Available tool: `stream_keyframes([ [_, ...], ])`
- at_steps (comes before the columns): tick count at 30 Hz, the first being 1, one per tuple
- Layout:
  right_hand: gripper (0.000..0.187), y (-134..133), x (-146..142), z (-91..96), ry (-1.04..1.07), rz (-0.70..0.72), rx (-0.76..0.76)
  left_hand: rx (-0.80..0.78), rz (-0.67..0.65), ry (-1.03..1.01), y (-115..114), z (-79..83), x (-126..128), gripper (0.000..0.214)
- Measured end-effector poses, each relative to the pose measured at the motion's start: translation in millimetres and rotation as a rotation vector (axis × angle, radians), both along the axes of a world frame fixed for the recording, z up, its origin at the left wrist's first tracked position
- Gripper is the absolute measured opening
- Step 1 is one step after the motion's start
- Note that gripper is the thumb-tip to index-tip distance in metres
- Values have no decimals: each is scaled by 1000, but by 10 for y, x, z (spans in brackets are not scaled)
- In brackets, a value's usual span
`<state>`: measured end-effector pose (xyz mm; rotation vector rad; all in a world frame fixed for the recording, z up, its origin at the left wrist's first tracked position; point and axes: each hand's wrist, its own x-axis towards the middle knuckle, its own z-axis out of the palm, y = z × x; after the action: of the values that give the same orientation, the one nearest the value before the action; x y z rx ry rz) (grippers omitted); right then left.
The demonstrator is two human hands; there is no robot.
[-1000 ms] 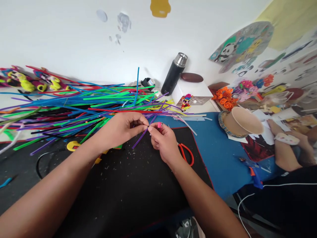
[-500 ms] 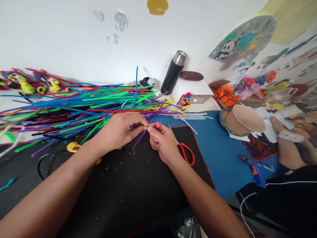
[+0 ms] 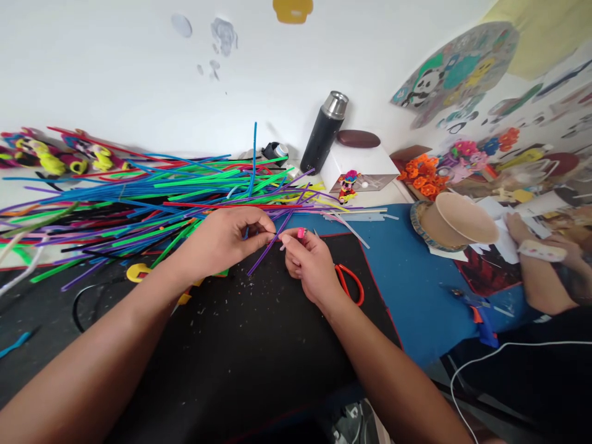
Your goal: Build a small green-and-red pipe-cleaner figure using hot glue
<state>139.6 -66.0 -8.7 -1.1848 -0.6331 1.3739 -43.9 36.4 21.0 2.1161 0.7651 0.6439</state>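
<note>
My left hand is closed in a pinch above the black mat, thumb and forefinger pressed together at a tiny dark piece too small to name. Just to its right, my right hand is closed too, its thumb against the forefinger; what it pinches is mostly hidden. A small bright pink piece shows at the right forefinger. Purple pipe cleaners lie behind and below the fingertips. Scissors with red handles rest beside my right hand, their blades mostly covered by it.
A large heap of coloured pipe cleaners spreads along the wall. Behind stand a black thermos, a white box and a small pipe-cleaner figure. Rightward are a paper bucket, a glue gun and another person's arm.
My hands have drawn slightly apart at the fingertips, the right one moving a little rightward. It now covers more of the scissor blades. The view has shifted slightly.
</note>
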Motion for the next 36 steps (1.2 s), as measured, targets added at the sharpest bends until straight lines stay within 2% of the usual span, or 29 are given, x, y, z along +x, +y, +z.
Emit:
stream_keyframes([
  [10, 36, 6, -28, 1, -21, 4, 4, -75, -23, 49, -62, 115, 39, 23],
  [21, 32, 16, -34, 24, -47, 10, -4, -109, -55, 41, -51, 100, 28, 22],
  [28, 31, 10, -41, 32, -49, 10, -9, -124, -58, 56, -62, 150, 45, 22],
  [36, 33, 3, -37, 25, -33, 32, -7, -318, -32, 31, -15, 69, 36, 25],
])
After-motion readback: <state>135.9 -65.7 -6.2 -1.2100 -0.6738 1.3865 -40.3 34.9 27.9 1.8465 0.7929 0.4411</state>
